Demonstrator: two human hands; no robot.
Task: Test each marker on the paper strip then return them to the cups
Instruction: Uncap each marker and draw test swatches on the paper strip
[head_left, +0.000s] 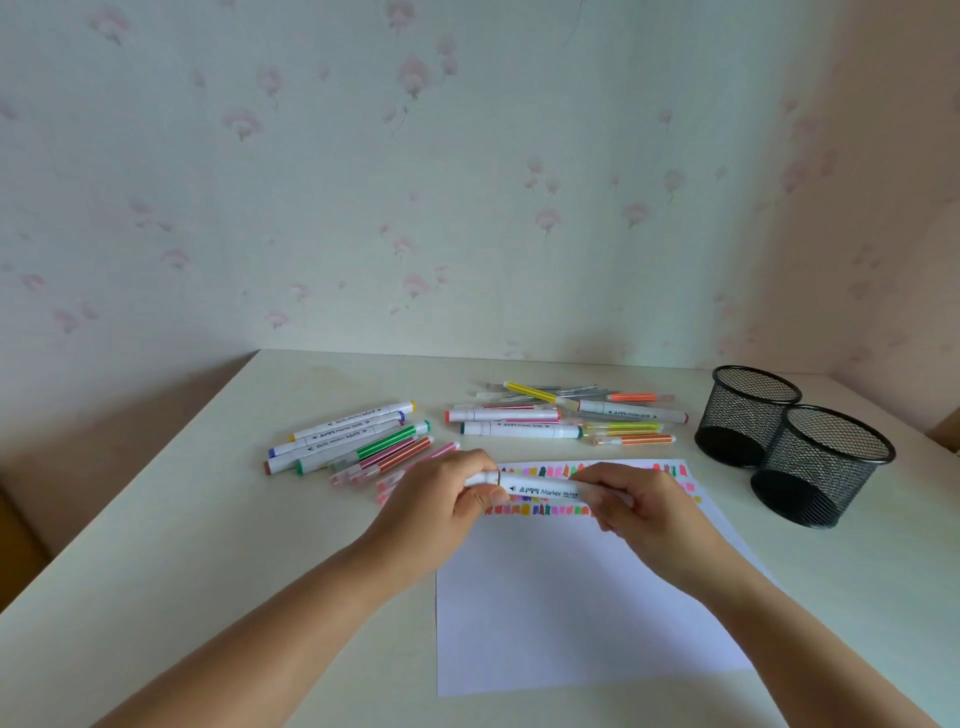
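White marker (540, 489) is held sideways over the swatch-marked paper (571, 597), left hand (447, 501) gripping the cap end, right hand (631, 499) curled round the barrel. Pale table (156, 571), floral wallpaper (363, 208) behind, black mesh cups (826, 467) at right.

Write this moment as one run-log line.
left hand: grips marker cap end | right hand: grips barrel | paper: swatches along far edge | mesh cups: no markers inside | loose markers: on table

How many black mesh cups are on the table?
2. The far cup stands at the right of the table; the near cup sits beside it, nearer the front edge. None seems hidden.
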